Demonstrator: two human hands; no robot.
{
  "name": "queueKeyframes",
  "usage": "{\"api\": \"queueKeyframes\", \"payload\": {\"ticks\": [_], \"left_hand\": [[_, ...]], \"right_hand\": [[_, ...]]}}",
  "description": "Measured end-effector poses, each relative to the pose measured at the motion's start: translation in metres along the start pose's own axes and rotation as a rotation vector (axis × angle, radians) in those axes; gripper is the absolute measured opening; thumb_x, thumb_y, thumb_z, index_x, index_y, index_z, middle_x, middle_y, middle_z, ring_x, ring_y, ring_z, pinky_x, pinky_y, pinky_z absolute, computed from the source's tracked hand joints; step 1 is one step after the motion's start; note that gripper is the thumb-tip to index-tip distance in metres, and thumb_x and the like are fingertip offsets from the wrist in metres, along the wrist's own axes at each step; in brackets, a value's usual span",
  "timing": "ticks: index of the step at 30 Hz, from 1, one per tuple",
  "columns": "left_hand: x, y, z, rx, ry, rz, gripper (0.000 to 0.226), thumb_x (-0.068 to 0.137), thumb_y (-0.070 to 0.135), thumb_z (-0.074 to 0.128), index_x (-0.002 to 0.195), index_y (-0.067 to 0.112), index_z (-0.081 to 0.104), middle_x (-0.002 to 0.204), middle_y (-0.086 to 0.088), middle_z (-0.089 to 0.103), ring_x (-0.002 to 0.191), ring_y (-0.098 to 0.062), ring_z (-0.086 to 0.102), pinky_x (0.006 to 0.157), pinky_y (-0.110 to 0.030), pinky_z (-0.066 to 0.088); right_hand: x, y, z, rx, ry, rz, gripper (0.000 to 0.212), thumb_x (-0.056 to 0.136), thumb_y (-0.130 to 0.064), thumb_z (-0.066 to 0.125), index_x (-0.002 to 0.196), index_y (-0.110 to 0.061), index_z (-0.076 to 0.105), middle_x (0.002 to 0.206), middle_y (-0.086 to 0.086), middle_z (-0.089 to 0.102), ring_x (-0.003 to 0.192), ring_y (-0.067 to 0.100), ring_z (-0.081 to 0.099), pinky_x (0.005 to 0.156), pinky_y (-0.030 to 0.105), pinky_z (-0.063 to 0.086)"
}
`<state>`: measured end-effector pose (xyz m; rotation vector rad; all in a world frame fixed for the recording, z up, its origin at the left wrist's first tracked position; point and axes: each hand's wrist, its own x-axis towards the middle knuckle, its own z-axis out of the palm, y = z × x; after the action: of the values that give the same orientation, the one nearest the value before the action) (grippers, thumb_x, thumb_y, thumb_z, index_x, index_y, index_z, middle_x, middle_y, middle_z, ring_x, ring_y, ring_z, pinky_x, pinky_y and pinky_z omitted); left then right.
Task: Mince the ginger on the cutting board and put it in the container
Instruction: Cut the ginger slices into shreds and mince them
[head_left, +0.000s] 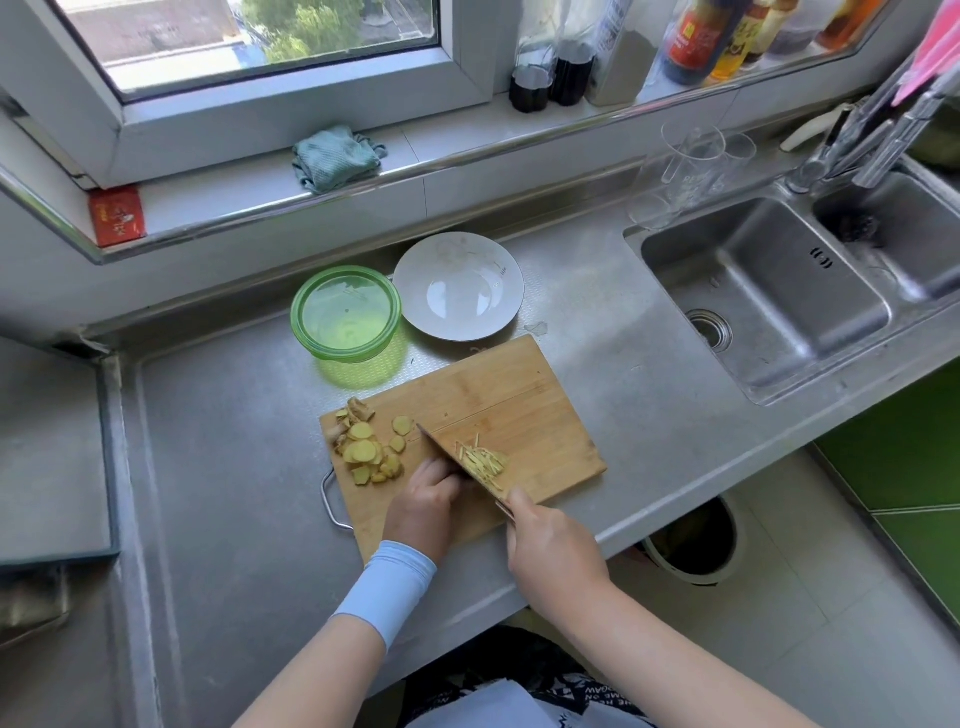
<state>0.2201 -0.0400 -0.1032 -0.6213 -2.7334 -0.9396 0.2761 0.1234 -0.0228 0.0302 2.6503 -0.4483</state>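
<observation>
Right hand (545, 540) gripping knife (454, 460), ginger strips (485, 462) just right, left hand (423, 493) curled, hold unclear

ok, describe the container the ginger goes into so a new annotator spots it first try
Start at the wooden cutting board on the steel counter below the window. Just beyond the board's far left corner, two round dishes sit side by side. The container is the left one: translucent green plastic, whereas its neighbour is an opaque white plate.
</observation>
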Motion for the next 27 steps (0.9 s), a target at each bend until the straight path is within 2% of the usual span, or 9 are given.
{"api": "queueKeyframes", "payload": {"ticks": [4,8,11,15,19,21,24,27], "left_hand": [[0.0,-0.004,-0.004,-0.028,-0.006,0.047,0.024,0.08,0.011,0.051,0.08,0.008,0.075,0.087,-0.009,0.067,0.085,-0.022,0.058,0.067,-0.029,0.05],[0.001,-0.007,-0.001,0.036,-0.08,0.027,0.028,0.083,0.012,0.047,0.077,0.003,0.073,0.082,-0.014,0.066,0.078,-0.031,0.063,0.056,-0.036,0.055],[0.0,-0.004,0.001,0.046,-0.093,0.011,0.031,0.087,0.014,0.046,0.075,0.001,0.071,0.08,-0.015,0.066,0.075,-0.033,0.064,0.053,-0.039,0.054],[-0.002,-0.005,0.002,0.043,-0.096,-0.028,0.03,0.086,0.015,0.047,0.076,0.002,0.073,0.081,-0.015,0.066,0.076,-0.033,0.065,0.054,-0.039,0.056],[-0.001,-0.002,-0.001,0.072,-0.076,0.022,0.03,0.08,0.011,0.048,0.082,0.003,0.076,0.088,-0.016,0.07,0.083,-0.032,0.069,0.062,-0.034,0.059],[0.001,0.001,-0.003,0.084,-0.056,0.036,0.032,0.082,0.015,0.048,0.081,0.002,0.077,0.087,-0.016,0.071,0.083,-0.031,0.069,0.063,-0.032,0.059],[0.001,-0.001,-0.001,0.073,-0.051,0.029,0.03,0.082,0.013,0.048,0.077,0.001,0.075,0.086,-0.015,0.07,0.081,-0.031,0.069,0.061,-0.033,0.058],[0.0,-0.005,0.0,0.061,-0.076,0.008,0.028,0.08,0.012,0.048,0.074,0.002,0.073,0.082,-0.014,0.069,0.08,-0.03,0.067,0.059,-0.035,0.057]], "right_hand": [[0.0,0.001,0.002,-0.01,0.016,-0.008,0.011,0.102,-0.019,0.041,0.111,-0.022,0.038,0.089,0.005,0.067,0.079,0.029,0.065,0.058,0.034,0.041],[-0.001,0.001,0.002,-0.019,0.014,-0.01,0.013,0.101,-0.018,0.042,0.113,-0.022,0.038,0.09,0.005,0.067,0.079,0.028,0.065,0.057,0.033,0.038],[-0.002,0.0,0.001,-0.016,0.018,-0.006,0.015,0.102,-0.018,0.041,0.116,-0.022,0.037,0.09,0.005,0.067,0.078,0.028,0.064,0.057,0.034,0.037],[-0.007,-0.001,-0.001,-0.016,0.037,-0.014,0.021,0.102,-0.017,0.039,0.123,-0.021,0.038,0.09,0.003,0.066,0.073,0.028,0.058,0.059,0.034,0.034],[-0.018,0.001,0.0,-0.031,0.041,-0.005,0.032,0.103,-0.015,0.039,0.134,-0.021,0.035,0.091,0.003,0.066,0.07,0.027,0.054,0.061,0.034,0.038],[-0.022,0.002,-0.001,-0.049,0.03,0.002,0.029,0.103,-0.016,0.038,0.131,-0.022,0.036,0.089,0.001,0.066,0.069,0.027,0.056,0.06,0.034,0.039],[-0.021,0.003,-0.002,-0.052,0.004,0.02,0.026,0.103,-0.016,0.039,0.128,-0.024,0.035,0.086,0.001,0.064,0.066,0.025,0.05,0.058,0.034,0.04],[-0.01,-0.001,-0.003,-0.04,-0.02,0.018,0.016,0.102,-0.015,0.04,0.117,-0.022,0.038,0.081,0.001,0.059,0.071,0.027,0.06,0.051,0.033,0.035]]}}
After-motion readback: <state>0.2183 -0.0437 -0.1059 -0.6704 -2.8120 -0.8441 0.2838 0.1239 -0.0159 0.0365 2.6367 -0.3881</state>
